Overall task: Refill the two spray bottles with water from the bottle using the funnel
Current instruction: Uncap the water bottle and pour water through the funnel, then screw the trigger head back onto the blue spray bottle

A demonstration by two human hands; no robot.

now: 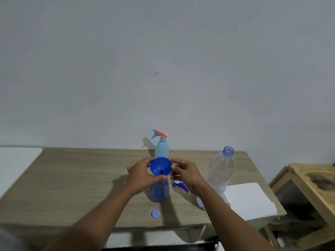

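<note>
Both our forearms reach in from the near edge. Our left hand and right hand pinch the rim of the blue funnel from either side, fingers curled, seating it in the clear blue spray bottle just below. Beside the right wrist lie the blue spray head and the uncapped water bottle; beyond our fingers stands the pale blue spray bottle. If we let go with the funnel tilted, the light bottle may tip.
</note>
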